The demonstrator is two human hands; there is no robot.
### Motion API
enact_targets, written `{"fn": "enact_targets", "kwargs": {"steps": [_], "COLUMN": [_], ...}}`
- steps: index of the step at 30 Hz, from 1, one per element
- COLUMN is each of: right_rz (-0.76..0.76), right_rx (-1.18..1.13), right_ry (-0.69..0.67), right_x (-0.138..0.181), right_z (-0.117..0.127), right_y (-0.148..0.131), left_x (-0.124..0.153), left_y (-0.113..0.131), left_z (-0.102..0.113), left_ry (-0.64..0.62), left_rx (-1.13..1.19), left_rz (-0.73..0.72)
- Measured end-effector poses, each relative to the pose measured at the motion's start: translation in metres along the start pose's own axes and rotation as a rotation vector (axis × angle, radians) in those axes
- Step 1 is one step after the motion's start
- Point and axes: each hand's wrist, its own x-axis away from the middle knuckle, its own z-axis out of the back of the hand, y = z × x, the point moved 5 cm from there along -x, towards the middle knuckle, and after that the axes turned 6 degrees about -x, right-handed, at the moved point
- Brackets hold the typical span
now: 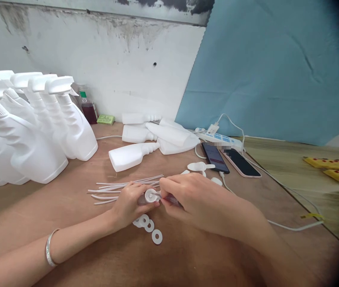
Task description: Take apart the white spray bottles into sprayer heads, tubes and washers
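Note:
My left hand (130, 203) is closed around a small white spray-head part (151, 195), pinching it between thumb and fingers over the brown table. My right hand (187, 197) meets it from the right, fingers pinched on the same part; a thin dark piece shows under its fingers. Several white ring washers (156, 236) lie on the table just below my left hand. A bundle of thin white dip tubes (118, 187) lies just behind and left of my left hand. A silver bangle (49, 249) sits on my left wrist.
Capped white spray bottles (38, 127) stand in a row at the left. Uncapped bottles (133, 154) lie at the back centre, with loose trigger heads (200, 166) near them. Two phones (241, 162) and a power strip (220, 138) with cables lie to the right. Yellow trays (332, 163) are far right.

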Motion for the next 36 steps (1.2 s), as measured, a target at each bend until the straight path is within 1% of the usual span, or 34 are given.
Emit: {"fn": "enact_targets", "kwargs": {"steps": [3,6,8,10,13,15,16,18,20,22,24,27,29,31,34,36], "right_rz": [-0.015,0.033,0.108,0.162,0.177,0.196,0.221,0.323,0.45,0.525,0.513,0.396,0.342,0.381,0.492,0.531], "right_rx": [-0.062,-0.246,-0.408,-0.491,-0.4,-0.292,-0.255,-0.209,-0.166,-0.122,-0.151,-0.341,-0.388,-0.265,-0.007,0.061], "right_ry": [0.04,0.129,0.221,0.36,0.612,0.718,0.738,0.744,0.716,0.69,0.678,0.712,0.737,0.791,0.891,0.91], "right_x": [-0.002,-0.004,-0.002,0.004,0.022,0.034,0.038,0.044,0.046,0.047,0.046,0.046,0.046,0.049,0.052,0.051], "right_z": [0.001,-0.005,-0.013,-0.023,-0.037,-0.046,-0.051,-0.061,-0.071,-0.077,-0.078,-0.072,-0.072,-0.077,-0.088,-0.092], "right_y": [0.002,0.002,0.002,0.004,0.01,0.011,0.01,0.006,0.0,-0.005,-0.006,0.0,0.001,-0.006,-0.019,-0.023], "left_x": [0.001,0.002,0.003,0.003,0.002,0.001,0.001,0.0,0.0,0.001,0.003,0.006,0.007,0.007,0.007,0.007], "left_y": [0.001,0.001,-0.001,-0.001,-0.001,0.0,0.0,-0.001,-0.002,-0.002,0.001,0.009,0.012,0.011,0.01,0.009], "left_z": [0.0,-0.002,-0.002,-0.002,0.0,0.0,0.0,-0.001,-0.003,-0.003,-0.003,-0.004,-0.006,-0.006,-0.005,-0.003], "left_ry": [0.02,0.029,0.032,0.033,0.034,0.026,0.023,0.014,0.004,0.003,0.018,0.022,0.01,0.015,0.039,0.062], "left_rx": [-0.005,0.009,0.03,0.056,0.086,0.097,0.101,0.109,0.108,0.09,0.064,0.035,0.021,0.011,0.002,0.0], "left_rz": [-0.036,-0.073,-0.08,-0.079,-0.08,-0.094,-0.097,-0.097,-0.094,-0.118,-0.191,-0.345,-0.387,-0.386,-0.375,-0.361]}}
